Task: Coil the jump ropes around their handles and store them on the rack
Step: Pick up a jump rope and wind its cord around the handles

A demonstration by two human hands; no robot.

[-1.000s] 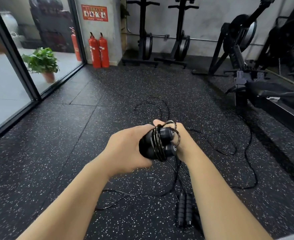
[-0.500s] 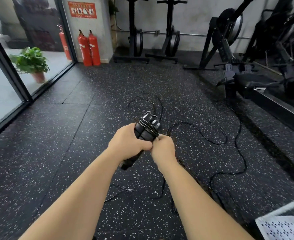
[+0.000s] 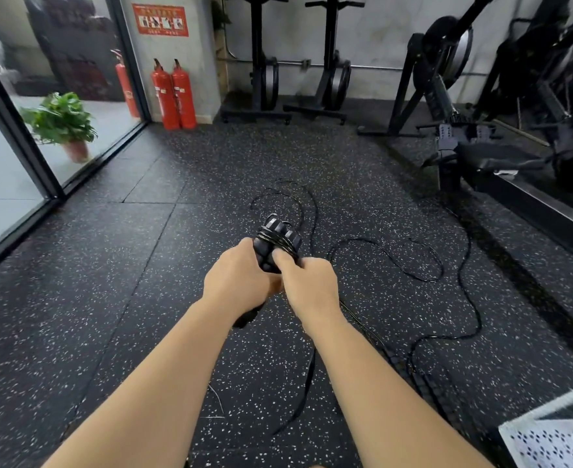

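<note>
Gym floor, black speckled rubber matting (image 3: 92, 298); loose rope (image 3: 389, 256) trails away to my right. My left hand (image 3: 238, 285) is wrapped around the paired handles (image 3: 276, 243), long axis pointing up and away from me, coils near their top. My right hand (image 3: 307, 285), nearer the slack, pinches rope beside the coils.

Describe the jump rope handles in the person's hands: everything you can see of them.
The jump rope handles are a black, matte pair held side by side, their ribbed ends pointing up and away. Several turns of thin glossy black cord wrap them near the top. The left hand grips their lower part; one end pokes out below it. The right hand pinches at the coil. Loose cord trails to the speckled floor.
</note>
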